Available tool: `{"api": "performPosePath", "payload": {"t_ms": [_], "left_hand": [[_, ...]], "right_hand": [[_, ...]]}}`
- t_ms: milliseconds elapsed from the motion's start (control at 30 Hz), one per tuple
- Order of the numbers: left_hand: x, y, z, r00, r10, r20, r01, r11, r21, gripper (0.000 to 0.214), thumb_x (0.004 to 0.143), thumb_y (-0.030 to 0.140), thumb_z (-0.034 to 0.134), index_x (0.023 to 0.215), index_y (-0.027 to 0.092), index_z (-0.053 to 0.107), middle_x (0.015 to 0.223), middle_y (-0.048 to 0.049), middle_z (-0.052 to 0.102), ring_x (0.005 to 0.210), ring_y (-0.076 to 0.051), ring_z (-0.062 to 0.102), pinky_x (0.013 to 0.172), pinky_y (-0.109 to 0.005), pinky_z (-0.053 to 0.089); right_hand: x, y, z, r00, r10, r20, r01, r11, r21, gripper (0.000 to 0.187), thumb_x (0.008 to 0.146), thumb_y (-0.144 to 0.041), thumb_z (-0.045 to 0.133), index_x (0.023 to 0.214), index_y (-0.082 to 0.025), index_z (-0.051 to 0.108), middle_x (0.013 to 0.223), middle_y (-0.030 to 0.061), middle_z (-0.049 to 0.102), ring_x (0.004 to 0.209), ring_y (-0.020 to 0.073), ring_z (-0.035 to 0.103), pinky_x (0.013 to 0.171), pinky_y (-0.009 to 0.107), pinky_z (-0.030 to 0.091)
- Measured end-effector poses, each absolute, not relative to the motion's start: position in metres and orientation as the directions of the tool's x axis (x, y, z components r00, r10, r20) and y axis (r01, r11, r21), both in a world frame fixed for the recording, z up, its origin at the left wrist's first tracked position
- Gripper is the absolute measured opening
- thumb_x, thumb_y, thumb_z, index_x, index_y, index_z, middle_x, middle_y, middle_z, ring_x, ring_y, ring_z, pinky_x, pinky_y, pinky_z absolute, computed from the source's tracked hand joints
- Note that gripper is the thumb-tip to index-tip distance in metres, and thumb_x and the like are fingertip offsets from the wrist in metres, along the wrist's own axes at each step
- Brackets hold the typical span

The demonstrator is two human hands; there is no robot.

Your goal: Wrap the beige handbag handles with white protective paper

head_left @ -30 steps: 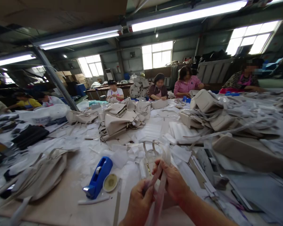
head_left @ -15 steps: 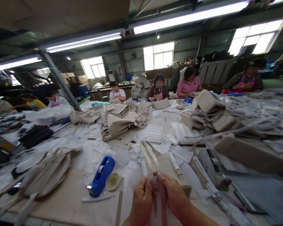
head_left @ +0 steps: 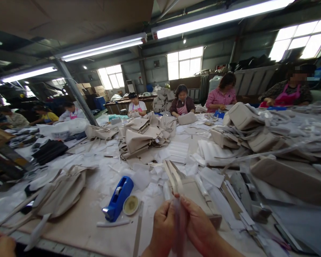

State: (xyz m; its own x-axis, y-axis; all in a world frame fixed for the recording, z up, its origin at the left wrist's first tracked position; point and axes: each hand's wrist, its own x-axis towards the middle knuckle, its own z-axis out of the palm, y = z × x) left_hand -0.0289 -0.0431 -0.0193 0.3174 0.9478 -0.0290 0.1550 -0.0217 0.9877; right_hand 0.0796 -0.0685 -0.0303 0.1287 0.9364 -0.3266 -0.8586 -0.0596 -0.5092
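A beige handbag (head_left: 198,191) lies on the table just beyond my hands, its long strap (head_left: 171,173) running toward me. My left hand (head_left: 163,221) pinches the strap from the left, thumb up along it. From the other side my right hand (head_left: 199,223) presses on the same spot, with the two hands almost touching. Below the fingers a translucent plastic strip (head_left: 178,228) hangs around the strap; it is blurred. To the left are a blue tape dispenser (head_left: 119,200), a small round dish (head_left: 131,205) and a thin white roll (head_left: 113,224).
A beige bag (head_left: 65,196) lies at the left, near another person's hand (head_left: 2,244) at the edge. Beige bags pile up mid-table (head_left: 141,134) and at the right (head_left: 240,116). A grey tape dispenser (head_left: 253,196) stands at the right. Several co-workers sit across the table.
My hands have drawn closer together on the strap. The view has turned slightly left, and another person's hand has come in at the lower left.
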Motion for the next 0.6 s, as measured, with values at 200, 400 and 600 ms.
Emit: {"api": "performPosePath", "payload": {"t_ms": [200, 400, 600], "left_hand": [[-0.028, -0.046, -0.019, 0.327, 0.945, -0.029, 0.092, -0.001, 0.996, 0.035, 0.088, 0.047, 0.059, 0.099, 0.016, 0.071, 0.089, -0.0071, 0.073, 0.084, -0.021, 0.066, 0.076, -0.026, 0.053], [-0.034, -0.050, -0.027, 0.319, 0.946, -0.055, 0.215, -0.016, 0.977, 0.036, 0.089, 0.047, 0.057, 0.085, 0.015, 0.074, 0.074, -0.0035, 0.069, 0.068, -0.015, 0.057, 0.060, -0.020, 0.046], [-0.051, -0.057, -0.031, 0.374, 0.924, -0.075, 0.308, -0.048, 0.950, 0.043, 0.092, 0.048, 0.051, 0.074, 0.014, 0.070, 0.067, -0.0017, 0.062, 0.066, -0.014, 0.051, 0.060, -0.019, 0.041]], "right_hand": [[0.075, -0.073, -0.036, 0.121, 0.951, -0.283, -0.830, -0.060, -0.555, 0.033, 0.076, -0.036, 0.078, 0.101, -0.016, 0.074, 0.095, 0.0068, 0.075, 0.091, 0.0216, 0.068, 0.085, 0.032, 0.053], [0.096, -0.054, -0.027, 0.047, 0.942, -0.332, -0.875, -0.122, -0.469, 0.035, 0.082, -0.040, 0.071, 0.110, -0.020, 0.069, 0.105, 0.0067, 0.075, 0.085, 0.0193, 0.069, 0.072, 0.030, 0.054], [0.129, -0.003, -0.004, 0.017, 0.897, -0.442, -0.815, -0.243, -0.525, 0.018, 0.074, -0.021, 0.075, 0.090, -0.015, 0.069, 0.072, 0.0021, 0.073, 0.067, 0.0174, 0.069, 0.067, 0.029, 0.049]]}}
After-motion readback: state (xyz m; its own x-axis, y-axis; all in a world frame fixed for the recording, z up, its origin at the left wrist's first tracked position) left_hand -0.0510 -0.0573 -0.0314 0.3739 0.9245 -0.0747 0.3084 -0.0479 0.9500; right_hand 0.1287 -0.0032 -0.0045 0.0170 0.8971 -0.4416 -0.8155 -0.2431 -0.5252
